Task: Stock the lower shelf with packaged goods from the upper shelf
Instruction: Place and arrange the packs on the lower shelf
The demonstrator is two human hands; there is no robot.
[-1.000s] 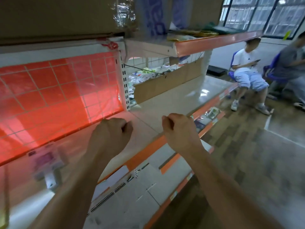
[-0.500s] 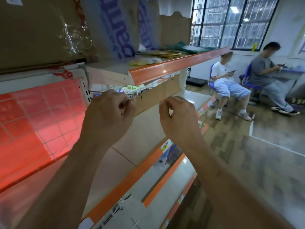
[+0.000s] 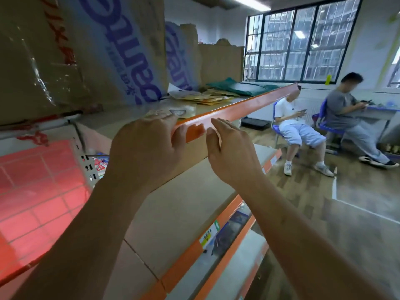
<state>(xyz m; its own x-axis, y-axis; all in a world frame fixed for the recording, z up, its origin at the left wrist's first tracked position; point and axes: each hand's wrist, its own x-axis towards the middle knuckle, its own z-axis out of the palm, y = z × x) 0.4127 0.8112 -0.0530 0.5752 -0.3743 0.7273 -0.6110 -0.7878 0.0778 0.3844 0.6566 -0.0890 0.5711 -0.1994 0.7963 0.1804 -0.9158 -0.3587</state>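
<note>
The upper shelf (image 3: pixel 244 107) has an orange front lip. My left hand (image 3: pixel 147 148) reaches over that lip, its fingertips touching a clear flat packet (image 3: pixel 179 111) at the shelf's front. My right hand (image 3: pixel 231 148) hovers just right of it, fingers relaxed and holding nothing, close to the lip. Farther back on the shelf lie yellow flat packets (image 3: pixel 207 98) and green packs (image 3: pixel 240 86). The lower shelf (image 3: pixel 184 204) is a bare beige board with an orange edge below my arms.
Tall cardboard boxes (image 3: pixel 97 50) with blue print stand at the back of the upper shelf. A red grid panel (image 3: pixel 41 187) backs the left bay. Two people sit on chairs (image 3: pixel 296 126) at the right, on the wooden floor. Lower shelves carry price tags (image 3: pixel 208 234).
My view and both hands rose from the lower shelf to the upper shelf's lip. Both fists opened; the left fingers now lie over the edge on the clear packet.
</note>
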